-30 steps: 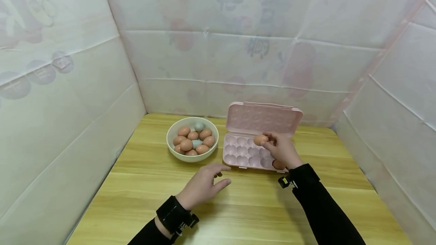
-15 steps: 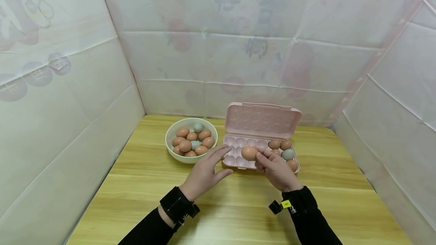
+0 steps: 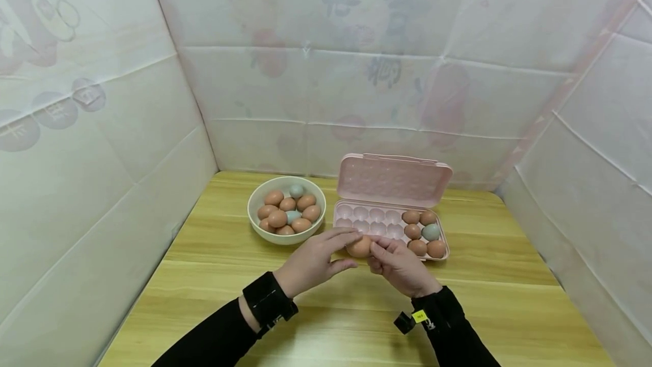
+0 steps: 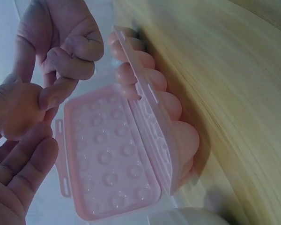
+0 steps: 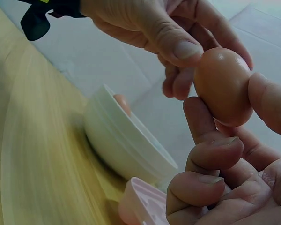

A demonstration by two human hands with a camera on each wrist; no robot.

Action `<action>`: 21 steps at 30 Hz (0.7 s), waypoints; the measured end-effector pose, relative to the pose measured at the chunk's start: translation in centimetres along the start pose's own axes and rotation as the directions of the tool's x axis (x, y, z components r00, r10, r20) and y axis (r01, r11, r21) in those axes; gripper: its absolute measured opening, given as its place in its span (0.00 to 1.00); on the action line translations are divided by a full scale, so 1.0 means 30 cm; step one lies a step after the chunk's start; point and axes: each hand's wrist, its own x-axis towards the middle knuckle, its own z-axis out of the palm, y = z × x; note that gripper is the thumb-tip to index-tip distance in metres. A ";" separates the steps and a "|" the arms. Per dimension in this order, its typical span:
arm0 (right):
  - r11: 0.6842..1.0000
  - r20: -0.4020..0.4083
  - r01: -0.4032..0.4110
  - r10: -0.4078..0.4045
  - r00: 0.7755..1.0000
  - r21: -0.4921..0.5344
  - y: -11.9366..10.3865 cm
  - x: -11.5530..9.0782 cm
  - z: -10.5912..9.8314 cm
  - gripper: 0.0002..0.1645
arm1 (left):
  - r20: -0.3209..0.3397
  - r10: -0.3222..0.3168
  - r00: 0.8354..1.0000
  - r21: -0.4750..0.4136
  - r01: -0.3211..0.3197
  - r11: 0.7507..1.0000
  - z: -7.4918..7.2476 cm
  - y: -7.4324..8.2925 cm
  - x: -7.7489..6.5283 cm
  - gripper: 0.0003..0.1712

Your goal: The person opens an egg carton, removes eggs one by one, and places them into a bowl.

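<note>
In the head view a brown egg (image 3: 359,247) is held up in front of the pink egg carton (image 3: 351,208). My right hand (image 3: 404,268) pinches it from the right between thumb and fingertips. My left hand (image 3: 318,256) reaches from the left, its fingers straight along the egg's upper side, its thumb lower. The right wrist view shows the egg (image 5: 223,86) between both hands, with the left thumb tip at its upper edge. The carton's lid (image 3: 394,179) stands raised. Several brown eggs and a pale blue egg (image 3: 430,232) sit in its right-hand cups.
A cream bowl (image 3: 253,225) of several brown eggs and two pale blue ones stands left of the carton on the wooden table (image 3: 214,276). Light printed sheets (image 3: 326,89) form walls behind and at both sides.
My right hand has brought the egg from over the carton left and toward me. My left hand has moved slightly right to meet it, its fingers now at the egg.
</note>
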 end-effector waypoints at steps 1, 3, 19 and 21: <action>1.000 -0.003 -0.004 0.004 1.000 -0.002 0.001 0.001 0.002 0.20 | 0.002 0.002 1.000 0.001 -0.002 1.000 0.000 0.000 0.001 0.33; 1.000 -0.012 -0.018 0.018 1.000 -0.004 0.002 0.005 0.005 0.19 | 0.003 0.010 1.000 0.007 -0.010 1.000 -0.002 0.000 0.001 0.32; 0.991 -0.096 -0.097 0.088 0.991 -0.088 -0.008 0.009 0.019 0.20 | 0.049 0.019 0.999 0.088 -0.024 0.996 -0.041 -0.036 0.005 0.26; 0.986 -0.120 -0.118 0.103 0.987 -0.119 -0.011 0.002 0.005 0.21 | 0.037 0.014 0.999 0.112 -0.018 0.994 -0.072 -0.059 0.010 0.24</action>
